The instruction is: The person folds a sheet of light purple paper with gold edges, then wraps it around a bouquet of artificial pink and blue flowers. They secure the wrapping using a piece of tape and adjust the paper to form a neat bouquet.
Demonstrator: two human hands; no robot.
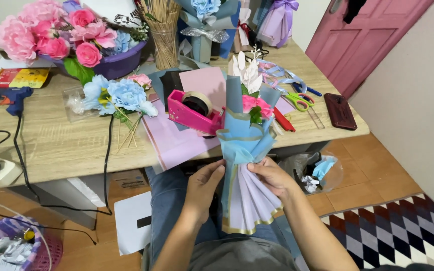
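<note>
Bouquet [244, 150] neck pinched between both hands' fingers [216, 170]

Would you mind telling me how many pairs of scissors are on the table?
1: the green-handled scissors lie on the table right of the bouquet; others may be hidden under clutter.

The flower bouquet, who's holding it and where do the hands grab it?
Both hands hold the bouquet at its pinched waist: the left hand and right hand grip where the blue wrap meets the lilac paper skirt.

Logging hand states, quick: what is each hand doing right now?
Left hand: closed on the bouquet stem wrap.
Right hand: closed on the same wrap.
</note>
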